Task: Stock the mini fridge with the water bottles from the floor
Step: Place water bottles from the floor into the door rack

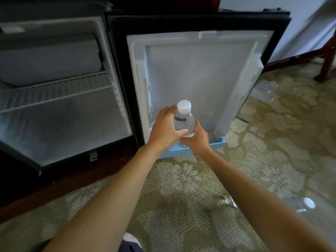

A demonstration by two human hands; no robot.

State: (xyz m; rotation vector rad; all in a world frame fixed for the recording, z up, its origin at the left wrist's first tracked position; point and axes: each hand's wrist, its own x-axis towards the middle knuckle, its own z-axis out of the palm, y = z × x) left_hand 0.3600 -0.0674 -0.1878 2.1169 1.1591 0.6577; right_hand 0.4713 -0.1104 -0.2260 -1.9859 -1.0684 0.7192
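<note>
Clasped by left hand [163, 128] and right hand [197, 140], the water bottle [184, 119] was best lowered upright into the door shelf [216, 142], seemingly just beneath.

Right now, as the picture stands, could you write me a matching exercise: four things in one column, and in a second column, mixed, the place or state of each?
Column one
1. bottle by the door
2. fridge door
3. wire shelf
4. bottle by the right forearm

Column two
A. lying on the carpet, lower right
B. inside the fridge cabinet, on the left
C. held upright by the left hand and right hand
D. swung wide open, inner side facing the camera

Pairs: 1-C, 2-D, 3-B, 4-A
</note>
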